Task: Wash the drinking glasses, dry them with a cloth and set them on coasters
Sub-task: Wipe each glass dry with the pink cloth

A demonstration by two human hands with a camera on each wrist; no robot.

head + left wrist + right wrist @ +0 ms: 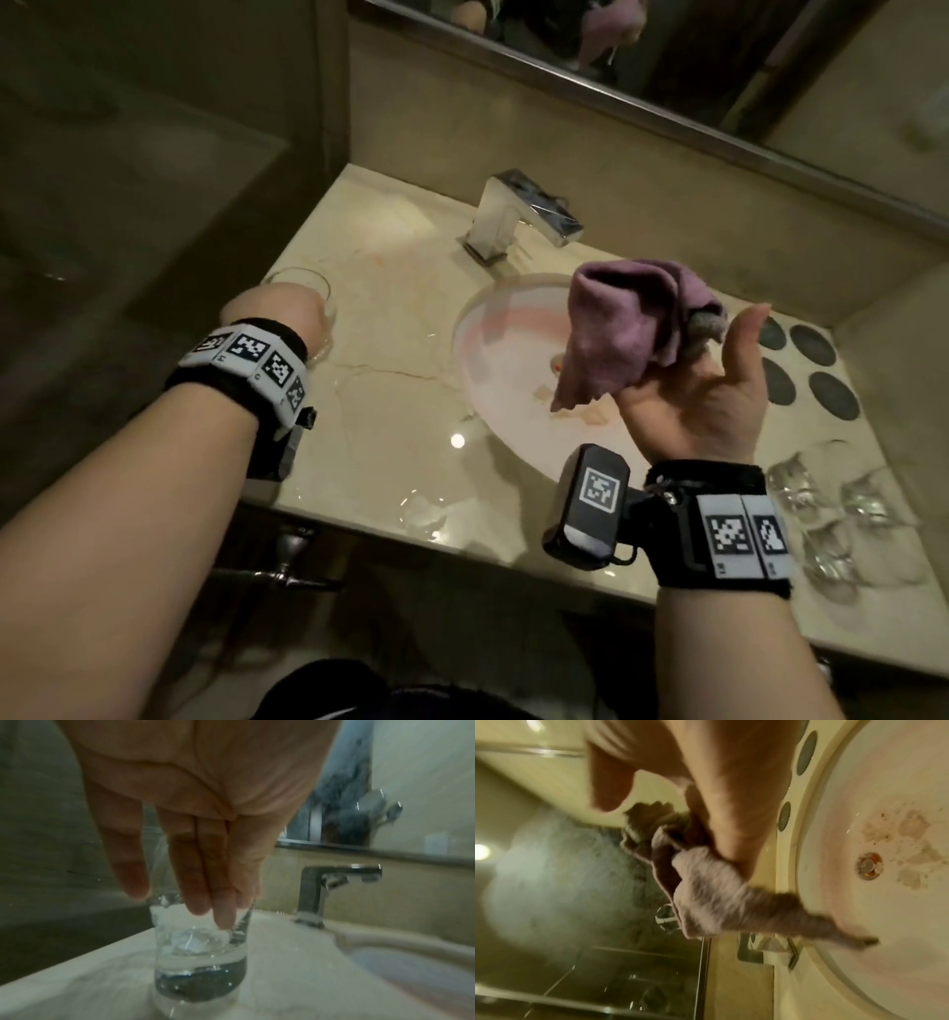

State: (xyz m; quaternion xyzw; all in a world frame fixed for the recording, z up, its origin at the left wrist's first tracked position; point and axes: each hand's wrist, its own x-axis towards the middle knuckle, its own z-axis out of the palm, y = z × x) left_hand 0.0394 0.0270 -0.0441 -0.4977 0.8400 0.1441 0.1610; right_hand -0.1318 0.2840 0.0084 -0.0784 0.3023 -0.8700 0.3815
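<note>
1. The left hand reaches down over a glass standing upright on the counter, left of the sink. Its fingers are straight, tips at the rim; whether they grip cannot be told.
2. The right hand is raised over the sink, palm up, thumb out, fingers curled around a bunched purple cloth.
3. Four dark round coasters lie on the counter right of the sink.
4. More glasses lie clustered at the counter's right front, near the coasters.
5. A chrome tap stands behind the sink.
</note>
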